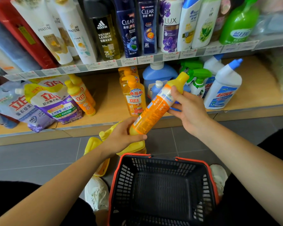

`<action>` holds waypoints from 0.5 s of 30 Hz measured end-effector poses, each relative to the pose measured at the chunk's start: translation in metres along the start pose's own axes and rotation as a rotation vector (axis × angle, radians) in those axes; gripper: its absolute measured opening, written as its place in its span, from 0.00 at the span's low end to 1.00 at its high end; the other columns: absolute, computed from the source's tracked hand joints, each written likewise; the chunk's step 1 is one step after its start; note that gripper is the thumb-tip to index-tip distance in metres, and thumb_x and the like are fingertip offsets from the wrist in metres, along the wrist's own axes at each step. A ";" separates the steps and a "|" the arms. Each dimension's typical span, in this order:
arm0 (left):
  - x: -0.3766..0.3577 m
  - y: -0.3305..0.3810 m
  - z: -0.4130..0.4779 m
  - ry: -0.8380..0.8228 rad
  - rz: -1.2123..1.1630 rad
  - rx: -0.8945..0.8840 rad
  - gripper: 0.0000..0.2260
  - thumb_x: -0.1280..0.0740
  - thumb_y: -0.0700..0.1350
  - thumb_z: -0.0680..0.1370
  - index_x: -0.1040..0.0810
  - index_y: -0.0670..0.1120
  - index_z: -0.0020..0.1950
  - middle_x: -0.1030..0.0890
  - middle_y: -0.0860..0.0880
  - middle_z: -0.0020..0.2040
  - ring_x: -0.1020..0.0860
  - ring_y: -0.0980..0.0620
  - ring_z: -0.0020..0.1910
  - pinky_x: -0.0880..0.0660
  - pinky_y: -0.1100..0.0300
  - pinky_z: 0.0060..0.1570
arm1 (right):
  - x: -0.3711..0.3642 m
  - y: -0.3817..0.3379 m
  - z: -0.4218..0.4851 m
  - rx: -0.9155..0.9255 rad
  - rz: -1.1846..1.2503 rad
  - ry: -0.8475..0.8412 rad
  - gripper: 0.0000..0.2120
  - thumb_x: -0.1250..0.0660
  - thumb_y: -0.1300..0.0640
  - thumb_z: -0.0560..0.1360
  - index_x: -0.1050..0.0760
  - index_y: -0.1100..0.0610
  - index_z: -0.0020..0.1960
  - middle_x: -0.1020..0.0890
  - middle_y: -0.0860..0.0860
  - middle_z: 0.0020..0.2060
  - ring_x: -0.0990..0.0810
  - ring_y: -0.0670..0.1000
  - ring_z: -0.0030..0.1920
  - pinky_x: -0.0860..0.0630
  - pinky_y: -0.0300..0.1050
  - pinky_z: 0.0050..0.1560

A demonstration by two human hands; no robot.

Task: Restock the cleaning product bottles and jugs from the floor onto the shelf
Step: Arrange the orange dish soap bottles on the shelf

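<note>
An orange bottle with a yellow cap (157, 105) is held tilted in front of the bottom shelf (104, 101), cap pointing up and right. My left hand (121, 137) grips its base. My right hand (188, 110) holds its upper part just below the cap. Under my left hand a yellow jug (95, 142) lies on the grey floor, partly hidden. On the bottom shelf stand two similar orange bottles (82, 98), orange pump bottles (134, 97), a blue jug (158, 75), green spray bottles (198, 80) and white bottles with blue caps (224, 88).
A black shopping basket with a red rim (162, 188) sits on the floor between my white shoes, with nothing in it. Refill pouches (44, 101) lie at the shelf's left. The upper shelf (137, 59) holds shampoo and body-wash bottles. Bare shelf board shows between the orange bottles and the pump bottles.
</note>
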State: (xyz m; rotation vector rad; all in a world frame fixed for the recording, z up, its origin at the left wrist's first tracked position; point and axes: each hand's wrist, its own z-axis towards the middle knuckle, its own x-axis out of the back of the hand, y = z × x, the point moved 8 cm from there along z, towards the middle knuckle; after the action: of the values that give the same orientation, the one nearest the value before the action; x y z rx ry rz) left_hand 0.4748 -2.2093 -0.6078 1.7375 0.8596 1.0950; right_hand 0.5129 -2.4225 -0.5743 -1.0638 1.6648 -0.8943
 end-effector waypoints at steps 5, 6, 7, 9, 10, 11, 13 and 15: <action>0.032 0.018 -0.005 0.245 -0.217 -0.054 0.28 0.23 0.48 0.68 0.24 0.48 0.67 0.19 0.44 0.60 0.19 0.44 0.60 0.19 0.45 0.57 | 0.031 0.020 0.008 -0.218 -0.276 0.170 0.21 0.30 0.41 0.76 0.22 0.60 0.53 0.14 0.59 0.43 0.13 0.57 0.40 0.17 0.47 0.35; 0.037 0.026 -0.006 0.269 -0.190 -0.091 0.27 0.23 0.48 0.68 0.24 0.49 0.67 0.19 0.46 0.61 0.19 0.46 0.60 0.18 0.47 0.56 | 0.032 0.024 0.009 -0.228 -0.376 0.159 0.21 0.31 0.42 0.77 0.21 0.61 0.49 0.14 0.59 0.40 0.13 0.56 0.37 0.18 0.45 0.32; 0.042 0.034 -0.007 0.285 -0.154 -0.134 0.26 0.23 0.48 0.69 0.23 0.50 0.66 0.19 0.48 0.61 0.19 0.49 0.61 0.18 0.50 0.55 | 0.032 0.024 0.009 -0.186 -0.504 0.149 0.19 0.30 0.45 0.77 0.20 0.63 0.46 0.14 0.59 0.37 0.13 0.55 0.35 0.18 0.44 0.31; 0.046 0.049 -0.010 0.296 -0.070 -0.218 0.24 0.22 0.46 0.70 0.23 0.51 0.65 0.20 0.53 0.61 0.20 0.54 0.61 0.18 0.57 0.53 | 0.023 0.013 0.013 0.065 -0.781 0.128 0.14 0.29 0.52 0.75 0.17 0.62 0.40 0.14 0.56 0.34 0.14 0.53 0.35 0.17 0.46 0.35; 0.046 0.055 -0.010 0.295 -0.019 -0.253 0.24 0.22 0.44 0.71 0.24 0.51 0.65 0.21 0.53 0.61 0.21 0.55 0.61 0.19 0.59 0.53 | 0.014 0.006 0.012 0.216 -0.866 0.091 0.10 0.27 0.53 0.73 0.16 0.60 0.40 0.14 0.53 0.36 0.15 0.51 0.38 0.18 0.46 0.39; 0.045 0.059 -0.011 0.289 0.030 -0.280 0.24 0.21 0.43 0.71 0.24 0.50 0.65 0.21 0.53 0.61 0.21 0.55 0.62 0.20 0.60 0.54 | 0.001 0.004 0.008 0.309 -0.886 0.001 0.06 0.25 0.53 0.71 0.16 0.55 0.44 0.14 0.49 0.41 0.16 0.47 0.43 0.20 0.43 0.43; 0.038 0.064 -0.011 0.265 0.078 -0.306 0.24 0.22 0.41 0.72 0.24 0.48 0.65 0.21 0.53 0.61 0.22 0.55 0.63 0.21 0.63 0.54 | -0.025 0.018 0.000 0.319 -0.908 -0.290 0.24 0.21 0.50 0.68 0.21 0.49 0.62 0.18 0.45 0.57 0.21 0.43 0.56 0.25 0.37 0.52; 0.031 0.064 -0.012 0.236 0.055 -0.300 0.23 0.22 0.40 0.72 0.24 0.47 0.65 0.21 0.52 0.60 0.22 0.55 0.61 0.22 0.64 0.54 | -0.043 0.039 -0.009 0.280 -0.928 -0.508 0.38 0.20 0.50 0.67 0.31 0.47 0.73 0.24 0.44 0.65 0.26 0.43 0.65 0.27 0.39 0.61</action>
State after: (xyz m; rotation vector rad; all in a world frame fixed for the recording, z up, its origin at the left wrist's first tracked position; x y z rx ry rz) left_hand 0.4807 -2.2022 -0.5364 1.4093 0.7473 1.4084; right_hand 0.5028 -2.3680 -0.5927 -1.7118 0.5586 -1.2385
